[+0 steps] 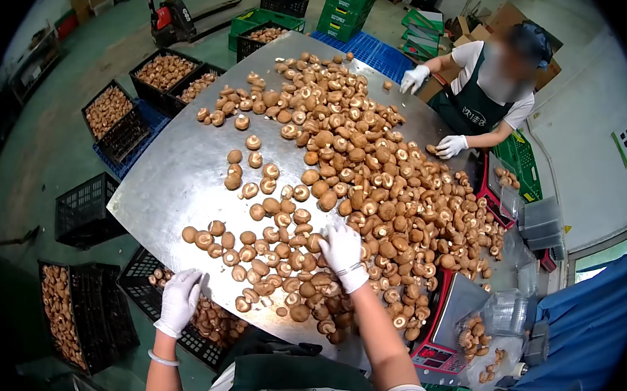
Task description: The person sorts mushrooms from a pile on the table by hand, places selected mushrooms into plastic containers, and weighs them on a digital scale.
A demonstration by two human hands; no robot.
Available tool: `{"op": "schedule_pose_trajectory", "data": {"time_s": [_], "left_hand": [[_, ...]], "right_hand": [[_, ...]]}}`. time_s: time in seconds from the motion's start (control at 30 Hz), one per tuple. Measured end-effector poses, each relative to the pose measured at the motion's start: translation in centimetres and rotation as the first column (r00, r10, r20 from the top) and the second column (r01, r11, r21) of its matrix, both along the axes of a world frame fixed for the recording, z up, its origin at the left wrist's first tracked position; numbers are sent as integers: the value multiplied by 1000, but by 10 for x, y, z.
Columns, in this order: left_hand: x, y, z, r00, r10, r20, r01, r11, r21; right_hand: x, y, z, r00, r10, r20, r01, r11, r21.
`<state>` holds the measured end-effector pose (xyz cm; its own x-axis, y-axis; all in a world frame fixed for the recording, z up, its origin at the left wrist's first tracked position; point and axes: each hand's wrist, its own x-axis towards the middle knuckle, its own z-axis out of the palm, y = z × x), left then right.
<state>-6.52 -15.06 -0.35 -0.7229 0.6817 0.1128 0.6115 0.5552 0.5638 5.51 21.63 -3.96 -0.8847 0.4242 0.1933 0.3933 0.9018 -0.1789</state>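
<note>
My right hand (341, 253), in a white glove, reaches into the near part of the mushroom pile. Its fingers curl against a brown mushroom (314, 243) at their tips; the palm side is hidden. My left hand (180, 301), also gloved, is at the table's near left edge with fingers stretched out and no mushroom visible in it. Under it is a black crate (141, 274) partly filled with mushrooms (216, 322). A large heap of mushrooms (394, 179) spreads over the metal table (177, 164), with loose ones scattered left of it.
Across the table a co-worker (481, 91) in white gloves handles mushrooms. Red-framed scales (444, 328) and clear plastic boxes (505, 311) stand on the right. Black crates (83, 208) line the left floor. A pallet jack (173, 22) and stacked green crates (348, 9) are at the back.
</note>
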Motion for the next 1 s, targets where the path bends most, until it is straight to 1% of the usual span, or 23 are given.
{"op": "schedule_pose_trajectory", "data": {"time_s": [0.03,0.13,0.17,0.2,0.23,0.27,0.3,0.33,0.37,0.4,0.5,0.57,0.63,0.67,0.7,0.73,0.77,0.8,0.83,0.87,0.9,0.97,1.0], "left_hand": [[-1,12,11,1000,1,-16,0,999,52],[-17,57,9,981,3,193,-60,954,295],[-26,75,4,991,-9,133,-35,944,327],[-35,94,-4,998,1,69,-24,940,341],[-46,113,-19,985,-2,173,-59,936,348],[-51,134,-25,990,-4,144,-50,930,365],[-62,153,-38,999,-17,29,6,940,342],[-69,172,-44,1000,-12,-16,16,950,313],[-74,188,-51,998,-13,-60,29,959,283],[-77,200,-54,996,-28,-88,44,982,182],[-83,222,-71,990,-110,-90,110,994,-7],[-81,223,-70,987,-116,-111,117,993,-1],[-77,217,-65,995,-73,-62,86,967,239],[-76,213,-63,954,-73,292,-28,944,330],[-74,210,-53,788,-100,607,-170,913,370],[-71,210,-46,608,-235,758,-315,806,502],[-75,206,-49,402,-215,890,-418,822,387],[-77,203,-53,149,-393,907,-483,772,414],[-78,201,-60,-100,-554,827,-556,720,415],[-78,198,-67,-182,-624,760,-593,687,421],[-74,199,-61,-211,-653,728,-631,660,409],[-73,197,-66,-252,-681,688,-668,637,386],[-72,196,-62,-268,-682,680,-701,622,348]], "right_hand": [[6,11,-13,998,18,58,-24,993,115],[14,14,-16,995,36,93,-43,996,72],[17,14,-16,995,35,96,-42,996,76],[21,14,-17,999,6,-46,-12,991,-131],[23,15,-16,982,-50,-180,-12,944,-331],[25,15,-9,975,-106,-194,-3,870,-493],[25,16,-8,944,-208,-255,-39,698,-715],[24,13,9,908,-355,-223,-59,419,-906],[26,10,25,862,-486,-144,-111,95,-989],[27,6,33,823,-531,-202,-291,-89,-952],[32,10,25,804,-522,-285,-500,-333,-800],[36,12,16,795,-545,-265,-520,-387,-762],[30,8,28,776,-594,-214,-504,-378,-777],[27,12,24,774,-596,-214,-506,-379,-775],[22,19,18,793,-604,-78,-354,-354,-866],[15,25,15,788,-613,59,-187,-330,-925],[-1,29,9,790,-614,-4,-92,-112,-989],[-17,35,-4,826,-553,-111,-8,186,-983],[-34,37,-9,867,-458,-194,52,471,-880],[-46,38,-11,896,-380,-230,167,769,-617],[-57,39,-11,928,-291,-234,233,941,-247],[-71,44,-25,949,-298,102,312,934,-175],[-75,48,-36,942,-325,84,335,927,-170]]}}
